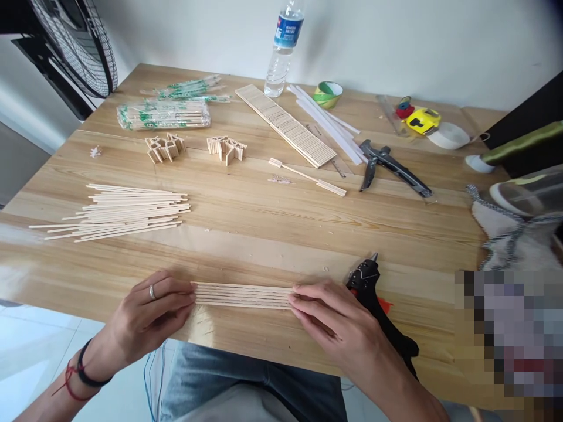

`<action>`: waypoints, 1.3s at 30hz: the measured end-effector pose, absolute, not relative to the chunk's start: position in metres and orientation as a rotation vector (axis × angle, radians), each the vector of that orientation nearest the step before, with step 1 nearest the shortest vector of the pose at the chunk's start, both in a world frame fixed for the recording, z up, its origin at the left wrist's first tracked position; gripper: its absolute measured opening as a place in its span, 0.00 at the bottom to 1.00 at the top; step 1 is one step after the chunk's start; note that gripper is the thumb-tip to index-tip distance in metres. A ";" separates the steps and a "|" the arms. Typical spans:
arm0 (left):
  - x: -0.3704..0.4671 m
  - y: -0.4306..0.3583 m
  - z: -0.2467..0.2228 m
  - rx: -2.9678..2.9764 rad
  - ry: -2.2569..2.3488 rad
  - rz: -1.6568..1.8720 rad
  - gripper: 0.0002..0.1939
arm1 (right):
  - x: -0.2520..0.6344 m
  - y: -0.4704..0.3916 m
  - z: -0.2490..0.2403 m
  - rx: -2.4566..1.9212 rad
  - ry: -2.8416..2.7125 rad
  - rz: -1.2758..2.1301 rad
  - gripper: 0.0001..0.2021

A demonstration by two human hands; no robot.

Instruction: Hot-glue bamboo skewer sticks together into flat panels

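Note:
A flat row of thin wooden sticks (244, 296), lying side by side, sits near the table's front edge. At its left end my left hand (152, 310) is closed, the fingertips pressed to the stick ends. My right hand (338, 319) grips the opposite end in the same way, covering the tips there. Just beyond my right hand lies a black hot glue gun (366, 274), its nozzle pointing away from me and part of it behind my forearm. A loose pile of sticks (136, 211) spreads out to the left.
Behind are small stick assemblies (166, 147), wrapped sticks (165, 114), a slatted wooden panel (285, 125), a water bottle (281, 55), white strips (328, 123), a cutter (396, 167) and a yellow tape measure (422, 120). A fan (79, 44) stands left; a cloth bag (505, 234) lies right.

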State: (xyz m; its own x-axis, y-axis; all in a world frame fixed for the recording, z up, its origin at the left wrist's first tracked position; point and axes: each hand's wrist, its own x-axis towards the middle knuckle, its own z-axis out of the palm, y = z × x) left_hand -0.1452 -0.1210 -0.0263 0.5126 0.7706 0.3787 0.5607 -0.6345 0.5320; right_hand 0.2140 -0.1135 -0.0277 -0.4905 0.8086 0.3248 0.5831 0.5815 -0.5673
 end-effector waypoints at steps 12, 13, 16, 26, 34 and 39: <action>-0.145 -0.120 -0.025 2.408 1.171 0.847 0.06 | 0.213 -0.112 -0.028 -1.125 -2.239 0.491 0.10; -0.145 -0.120 -0.025 2.405 1.172 0.847 0.06 | 0.214 -0.113 -0.030 -1.132 -2.246 0.478 0.10; -0.145 -0.120 -0.026 2.381 1.164 0.853 0.06 | 0.214 -0.115 -0.033 -1.179 -2.277 0.422 0.14; -0.146 -0.119 -0.023 2.367 1.185 0.795 0.05 | 0.216 -0.109 -0.027 -1.171 -2.403 0.399 0.18; -0.146 -0.121 -0.026 2.370 1.267 0.784 0.05 | 0.213 -0.108 -0.021 -1.155 -2.330 0.420 0.17; -0.146 -0.124 -0.030 2.443 1.270 0.814 0.08 | 0.216 -0.112 -0.023 -1.208 -2.312 0.523 0.18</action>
State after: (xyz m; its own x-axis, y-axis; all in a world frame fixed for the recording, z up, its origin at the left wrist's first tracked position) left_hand -0.1465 -0.1239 -0.0295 0.4581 0.8146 0.3558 0.6631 -0.5797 0.4736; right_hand 0.2160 -0.1117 -0.0234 -0.4978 0.8353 0.2335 0.6534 0.5383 -0.5323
